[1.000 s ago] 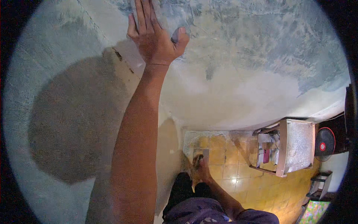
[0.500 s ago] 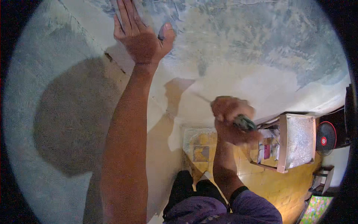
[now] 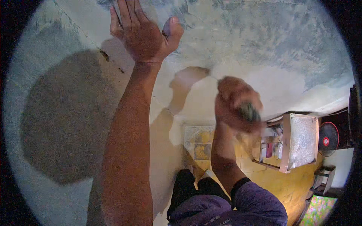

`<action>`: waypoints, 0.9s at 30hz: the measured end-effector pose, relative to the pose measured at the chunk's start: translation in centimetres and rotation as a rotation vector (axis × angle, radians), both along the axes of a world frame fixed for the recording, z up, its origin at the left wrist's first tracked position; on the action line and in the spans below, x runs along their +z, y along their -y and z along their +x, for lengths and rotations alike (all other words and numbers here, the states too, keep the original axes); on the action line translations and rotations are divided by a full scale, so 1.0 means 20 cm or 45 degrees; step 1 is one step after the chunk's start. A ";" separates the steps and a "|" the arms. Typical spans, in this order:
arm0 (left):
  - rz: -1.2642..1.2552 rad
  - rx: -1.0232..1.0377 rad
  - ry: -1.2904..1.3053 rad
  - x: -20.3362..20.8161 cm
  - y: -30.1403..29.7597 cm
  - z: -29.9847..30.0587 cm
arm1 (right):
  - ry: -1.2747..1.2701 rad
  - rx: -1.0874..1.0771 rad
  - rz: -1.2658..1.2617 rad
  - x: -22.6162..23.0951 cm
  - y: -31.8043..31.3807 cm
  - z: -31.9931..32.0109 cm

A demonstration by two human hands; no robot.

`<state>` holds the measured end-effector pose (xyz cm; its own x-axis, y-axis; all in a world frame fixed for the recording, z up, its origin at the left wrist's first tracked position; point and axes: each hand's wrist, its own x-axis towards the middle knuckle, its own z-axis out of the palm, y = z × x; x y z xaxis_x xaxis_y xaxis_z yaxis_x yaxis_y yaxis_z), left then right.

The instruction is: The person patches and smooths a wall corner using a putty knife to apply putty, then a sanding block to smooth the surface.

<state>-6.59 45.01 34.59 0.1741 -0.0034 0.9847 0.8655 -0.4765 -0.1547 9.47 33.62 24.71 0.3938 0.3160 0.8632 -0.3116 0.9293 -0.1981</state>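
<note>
My left hand (image 3: 145, 39) lies flat against the patchy grey-and-cream wall (image 3: 260, 41), fingers stretched upward and thumb spread to the right; its fingertips run out at the top edge. To the lower right, my right hand (image 3: 235, 98) is closed round a tool with a dark green handle (image 3: 249, 112). A thin, pale shaft sticks out beyond the fist toward the wall. Motion blurs this hand, so the exact kind of tool cannot be made out. Whether the tip touches the wall is unclear.
A dark chipped spot (image 3: 105, 55) marks the wall's corner line, left of my left wrist. At right stand a wooden-framed stand (image 3: 286, 143) with small items on its shelf and a black fan (image 3: 329, 139) with a red rim. Yellow tiles (image 3: 260, 180) cover the floor.
My right hand has risen toward the wall with the tool still in it. The left hand remains spread on the wall, having shifted only slightly. The view has moved a little.
</note>
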 end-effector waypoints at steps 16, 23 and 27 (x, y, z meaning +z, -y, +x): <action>-0.075 0.138 0.065 -0.02 0.08 0.04 | -0.125 0.044 -0.137 0.04 -0.05 -0.01; -0.042 0.217 -0.025 -0.07 0.00 0.00 | -0.150 -0.043 -0.042 0.00 -0.05 -0.01; -0.039 0.265 -0.074 -0.03 0.06 -0.03 | -0.230 0.010 0.043 0.01 0.04 -0.02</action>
